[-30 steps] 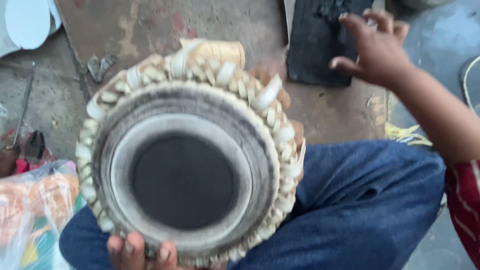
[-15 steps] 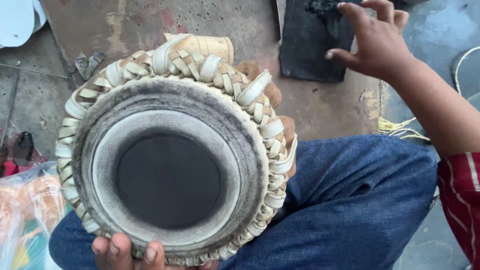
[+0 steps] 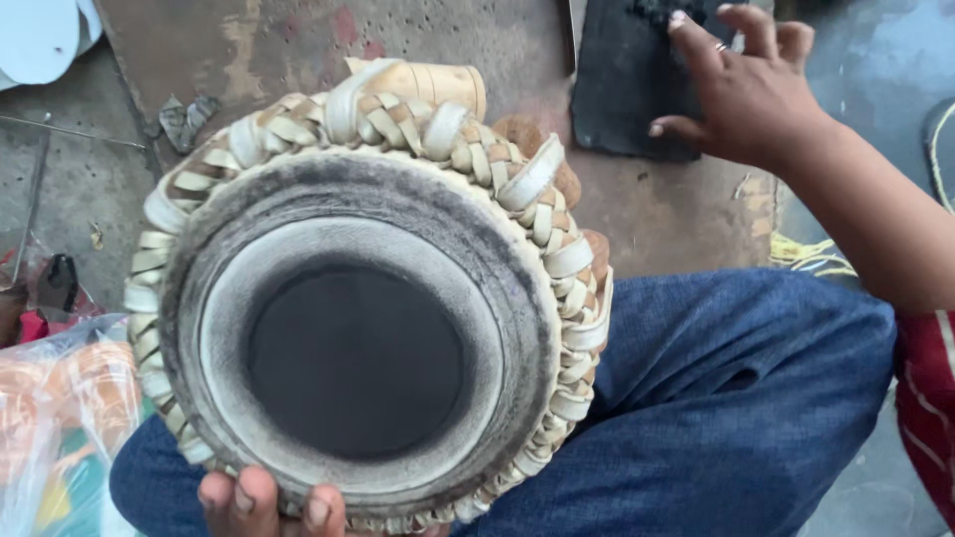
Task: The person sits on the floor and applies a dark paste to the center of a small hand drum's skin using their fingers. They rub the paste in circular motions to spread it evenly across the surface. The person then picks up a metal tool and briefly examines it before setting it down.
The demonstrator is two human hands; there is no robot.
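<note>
A round hand drum (image 3: 363, 328) with a dark centre patch and a braided strap rim fills the middle and lower left of the frame, resting tilted on the person's lap in blue trousers (image 3: 736, 398). The left hand (image 3: 269, 502) grips its lower edge at the bottom of the frame, fingers curled over the rim and closed on it. The right hand (image 3: 741, 85) is well apart at the upper right, fingers spread and open, tips on a dark flat slab (image 3: 627, 80) lying on the floor (image 3: 298, 40); it grasps nothing that I can see. With only one hand steadying the drum, it could roll off the knee toward the floor if that grip slackens. A wooden peg (image 3: 428, 85) under the straps at the top could work loose, and dark residue from the slab could smear the pale skin ring.
</note>
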